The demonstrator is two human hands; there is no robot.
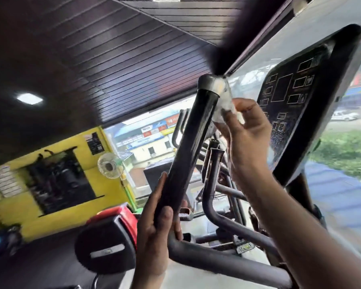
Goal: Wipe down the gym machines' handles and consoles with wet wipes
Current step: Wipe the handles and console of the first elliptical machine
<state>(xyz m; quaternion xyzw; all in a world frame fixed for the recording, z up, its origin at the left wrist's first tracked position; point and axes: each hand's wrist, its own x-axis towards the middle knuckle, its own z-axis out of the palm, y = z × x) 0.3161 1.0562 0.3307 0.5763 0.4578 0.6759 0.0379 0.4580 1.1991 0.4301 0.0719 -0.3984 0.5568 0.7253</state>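
A yellow wall [56, 205] and a small round fan [110, 165] are seen at the left. The lower end of a long black padded handle [188, 147] is gripped by the left hand [156, 232], thumb and fingers curled around it. A crumpled white wet wipe [224, 105] is pinched by the right hand [248, 138] against the handle's upper end. A dark flat console panel [296, 105] stands just to the right.

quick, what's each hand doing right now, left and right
Left hand: gripping the lower end of the black handle.
Right hand: pinching a white wet wipe against the handle's upper end.
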